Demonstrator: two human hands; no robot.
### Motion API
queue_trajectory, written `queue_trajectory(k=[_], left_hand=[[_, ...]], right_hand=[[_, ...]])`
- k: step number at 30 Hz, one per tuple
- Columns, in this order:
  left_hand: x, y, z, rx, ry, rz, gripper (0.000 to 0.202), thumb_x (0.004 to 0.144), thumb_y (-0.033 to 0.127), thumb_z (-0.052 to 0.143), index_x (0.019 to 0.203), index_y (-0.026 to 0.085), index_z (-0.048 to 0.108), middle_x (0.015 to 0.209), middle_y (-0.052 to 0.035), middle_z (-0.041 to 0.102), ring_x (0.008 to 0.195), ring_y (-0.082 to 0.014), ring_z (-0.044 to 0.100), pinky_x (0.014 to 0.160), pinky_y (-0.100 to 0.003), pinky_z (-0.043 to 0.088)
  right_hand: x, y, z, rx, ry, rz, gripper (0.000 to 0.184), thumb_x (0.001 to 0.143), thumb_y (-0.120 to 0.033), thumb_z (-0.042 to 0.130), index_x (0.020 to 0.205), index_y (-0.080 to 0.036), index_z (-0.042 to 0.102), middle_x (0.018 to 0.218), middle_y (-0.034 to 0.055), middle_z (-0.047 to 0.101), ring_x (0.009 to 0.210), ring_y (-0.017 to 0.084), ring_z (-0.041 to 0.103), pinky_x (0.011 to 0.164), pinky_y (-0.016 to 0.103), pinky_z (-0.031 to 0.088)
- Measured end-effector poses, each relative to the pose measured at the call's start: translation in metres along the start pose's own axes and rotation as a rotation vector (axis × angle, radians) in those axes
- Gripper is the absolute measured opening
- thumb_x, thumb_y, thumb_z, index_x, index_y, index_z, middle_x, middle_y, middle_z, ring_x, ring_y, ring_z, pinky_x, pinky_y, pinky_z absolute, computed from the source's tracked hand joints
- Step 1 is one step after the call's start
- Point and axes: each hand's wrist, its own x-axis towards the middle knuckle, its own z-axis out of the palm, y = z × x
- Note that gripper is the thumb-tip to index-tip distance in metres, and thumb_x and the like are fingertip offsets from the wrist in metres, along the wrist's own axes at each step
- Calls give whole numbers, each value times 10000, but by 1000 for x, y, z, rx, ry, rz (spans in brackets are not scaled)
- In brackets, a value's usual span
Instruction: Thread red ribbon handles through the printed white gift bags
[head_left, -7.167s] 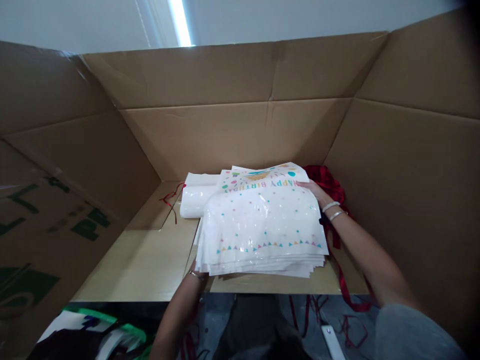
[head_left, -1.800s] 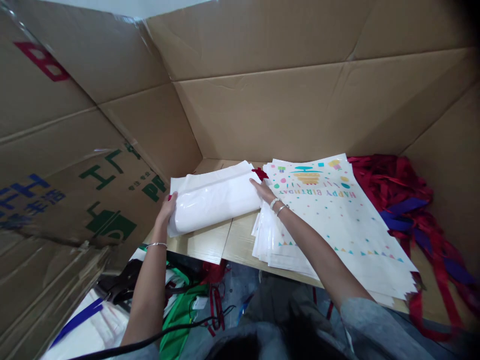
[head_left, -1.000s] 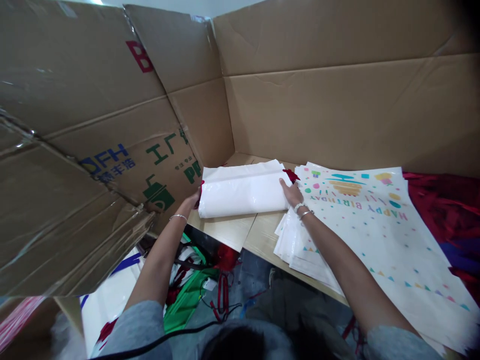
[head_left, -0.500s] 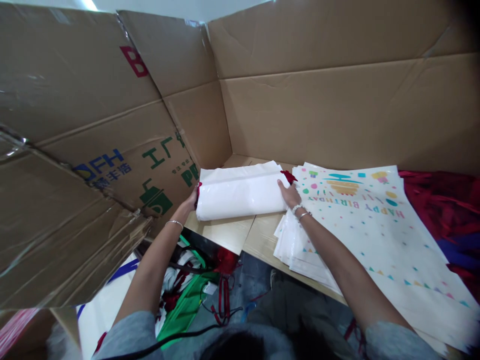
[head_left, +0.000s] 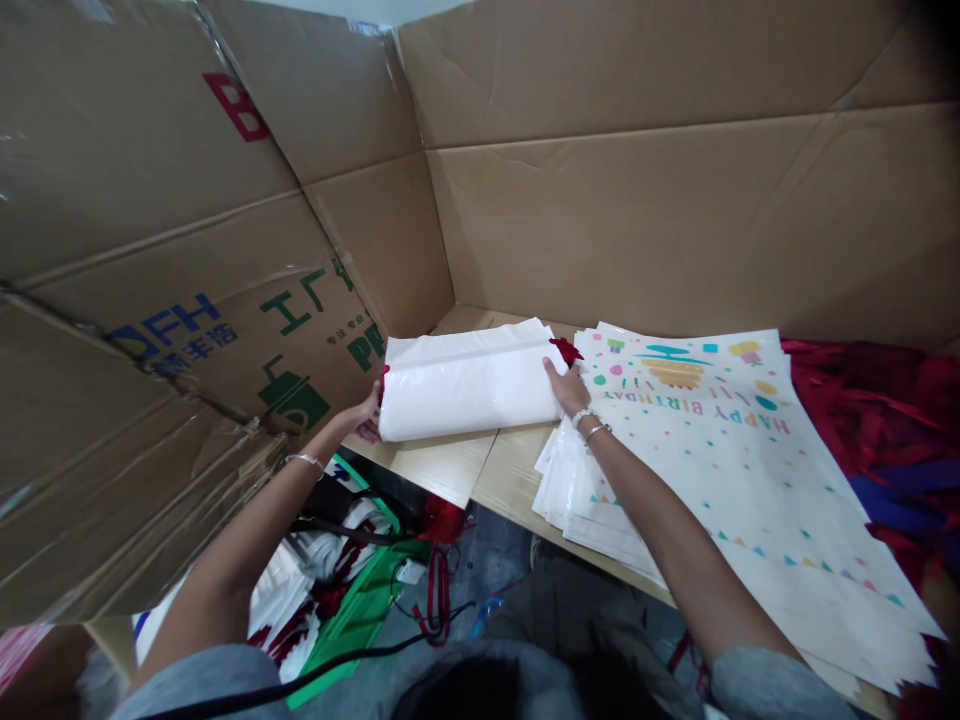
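**Where is the roll?**
A white plastic roll (head_left: 469, 382) lies across a pale wooden tabletop (head_left: 424, 465), in front of a corner of a large cardboard box (head_left: 637, 220). Both hands are on it, one at each end.

**How do the hands stand?**
The right hand (head_left: 568, 388) lies on the roll's right end, palm down, fingers close together and pressing on the plastic, with no pinch. The left hand (head_left: 365, 412) meets the far left end, its fingers bent against the edge. Whether they pinch the plastic cannot be told from this view.

**What shows at the ends?**
A red ribbon scrap (head_left: 565, 350) pokes out just above the right hand, and a smaller red tip (head_left: 384, 385) shows at the left end.

**And beside the roll?**
A stack of "Happy Birthday" bags (head_left: 697, 470) lies just to the right, its edge close to the right wrist, which wears two thin bracelets (head_left: 589, 425). Beyond the stack, a heap of red ribbon (head_left: 847, 400) with some blue in it lies against the box wall.

**Below the table?**
A green bag (head_left: 349, 640) and a black cable (head_left: 300, 668) show past the table's edge.
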Motion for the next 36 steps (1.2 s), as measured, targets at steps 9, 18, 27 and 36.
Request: queue_trajectory(k=[9,18,27,36], left_hand=[[-29,-37,28,-775,-510,-166,923,989,691,107,1472,11,501,1216,-348,684,1099,-429,737,859,-552,622],[-12,-14,22,-615,-309,-213,1029,839,924,247,1379,120,592,1053,-286,724,833,-422,759,644,-532,636],[-40,-10,66,-621,-4,-87,894,915,864,132,1253,193,616,893,-152,727,775,-325,738,605,-410,619],[-33,-23,55,-223,98,102,1037,944,779,-73,1233,57,615,855,-253,725,872,-401,746,770,-542,617]], right_hand=[[0,-1,3,7,32,11,1001,921,-847,438,1598,-116,347,1456,261,592,1328,422,592,1122,540,426],[3,-2,4,-18,29,37,1000,915,-866,420,1599,-141,339,1457,251,591,1330,390,598,1117,517,436],[13,-14,13,-130,-5,-61,926,983,-799,359,1487,-27,442,1357,304,641,1352,426,573,1184,564,335],[16,-10,-2,211,-148,-51,889,950,-680,558,1604,-125,321,1563,185,526,1424,322,535,1194,392,396]])
